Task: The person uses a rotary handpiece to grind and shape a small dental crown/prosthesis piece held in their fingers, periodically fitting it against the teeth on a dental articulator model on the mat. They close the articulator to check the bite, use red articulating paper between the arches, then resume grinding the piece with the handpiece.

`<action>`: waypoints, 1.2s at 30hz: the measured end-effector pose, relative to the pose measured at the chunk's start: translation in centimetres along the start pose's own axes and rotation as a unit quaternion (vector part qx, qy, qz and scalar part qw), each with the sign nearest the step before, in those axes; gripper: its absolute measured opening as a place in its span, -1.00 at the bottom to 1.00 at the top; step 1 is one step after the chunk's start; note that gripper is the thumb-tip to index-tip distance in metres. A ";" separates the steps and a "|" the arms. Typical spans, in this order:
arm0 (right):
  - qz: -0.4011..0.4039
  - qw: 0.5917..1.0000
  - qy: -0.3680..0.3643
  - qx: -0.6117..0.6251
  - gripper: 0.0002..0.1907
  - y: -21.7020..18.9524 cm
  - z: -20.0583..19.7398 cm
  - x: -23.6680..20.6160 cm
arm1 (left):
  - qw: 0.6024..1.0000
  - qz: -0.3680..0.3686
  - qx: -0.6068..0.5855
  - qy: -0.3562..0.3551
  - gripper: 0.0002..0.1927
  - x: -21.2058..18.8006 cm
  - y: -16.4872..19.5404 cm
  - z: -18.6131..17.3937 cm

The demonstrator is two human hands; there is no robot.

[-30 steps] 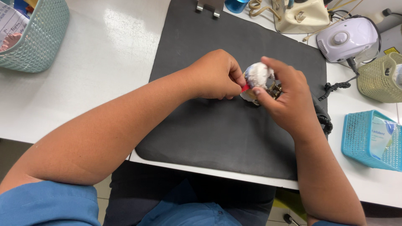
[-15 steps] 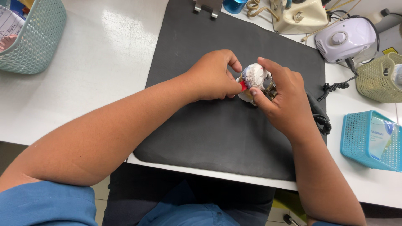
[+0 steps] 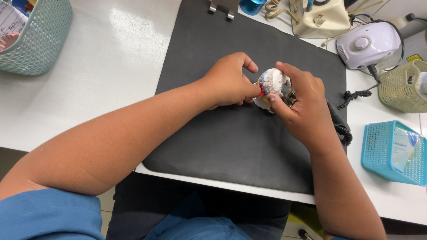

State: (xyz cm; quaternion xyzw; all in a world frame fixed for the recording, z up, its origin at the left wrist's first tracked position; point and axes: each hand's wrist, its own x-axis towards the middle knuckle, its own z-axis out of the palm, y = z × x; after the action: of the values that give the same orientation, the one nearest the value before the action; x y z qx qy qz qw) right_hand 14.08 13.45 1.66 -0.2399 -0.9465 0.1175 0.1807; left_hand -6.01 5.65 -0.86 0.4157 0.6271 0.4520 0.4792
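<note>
Work appears mid-course; nothing shows it finished. Left hand (image 3: 229,80), centre of frame, pinches a small red piece (image 3: 260,91) against the white plaster cast (image 3: 272,82). Right hand (image 3: 302,104), just right of it, grasps the cast from the side, holding it over the black mat (image 3: 231,146) on the table (image 3: 111,66). Cast: rounded, chalky white, brownish metal part beneath, details unclear.

Qty, per kind:
- Hands: 2, i.e. left hand (image 3: 229,82) and right hand (image 3: 302,106).
- White plaster model (image 3: 272,82): 1.
- Baskets: 3, i.e. teal basket (image 3: 38,38), blue basket (image 3: 378,149), yellow-green basket (image 3: 398,86).
- Black mat (image 3: 235,142): 1.
- White motor unit w/ dial (image 3: 369,44): 1.
- Beige box unit (image 3: 320,18): 1.
</note>
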 end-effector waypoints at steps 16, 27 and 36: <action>-0.013 0.999 0.036 0.034 -0.43 0.2 0.7 -0.5 | 1.000 0.001 -0.015 0.006 -0.37 0.0 -0.2 0.1; -0.019 1.000 0.024 0.006 -0.43 0.1 0.9 -0.4 | 0.999 0.004 -0.033 0.017 -0.36 0.2 -0.4 0.2; -0.014 0.999 -0.005 -0.035 -0.44 -0.4 0.6 0.0 | 0.999 0.009 -0.032 0.031 -0.37 0.3 -0.5 0.2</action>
State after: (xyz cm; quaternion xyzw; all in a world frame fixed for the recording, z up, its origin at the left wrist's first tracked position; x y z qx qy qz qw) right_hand 13.64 13.03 1.27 -0.2318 -0.9543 0.0834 0.1691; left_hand -5.95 5.80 -1.40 0.3914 0.6230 0.4889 0.4687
